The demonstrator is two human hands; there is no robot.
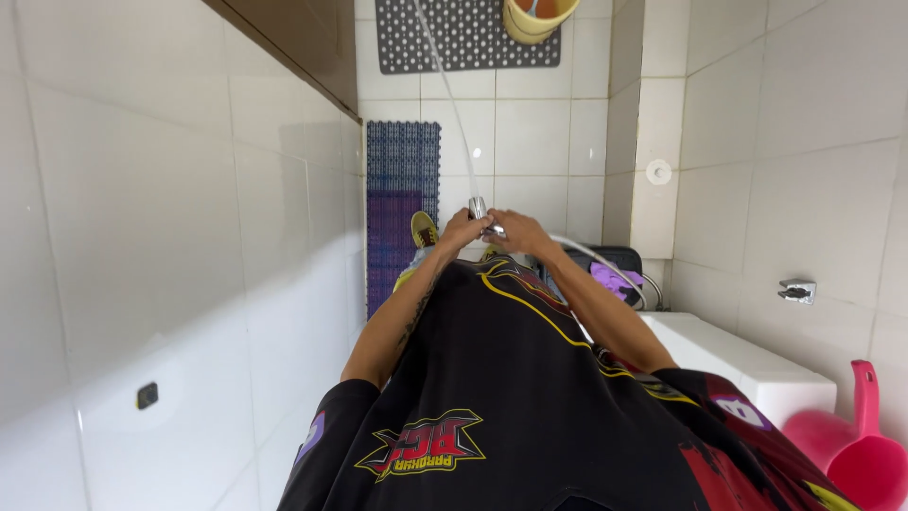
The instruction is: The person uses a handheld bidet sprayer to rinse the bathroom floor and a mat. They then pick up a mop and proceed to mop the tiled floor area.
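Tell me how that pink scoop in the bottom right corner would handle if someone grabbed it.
The pink scoop looks like thin moulded plastic, so probably light and fairly stiff. Its long upright handle should give an easy grip. The glossy surface in a tiled washroom may be wet, so possibly slippery. Whether it holds water cannot be seen; if so, it would be heavier and could slosh.

Glossy white ceramic wall tiles (170,237), a shiny metal spray head (480,210) on a smooth translucent hose (452,104), and a glossy pink plastic scoop (865,454) were shown.

Both hands, left hand (461,230) and right hand (518,233), grip a chrome spray nozzle (480,212) on a white hose (445,85); yellow plastic bucket (535,19) beyond, pink plastic scoop (863,452) at right.
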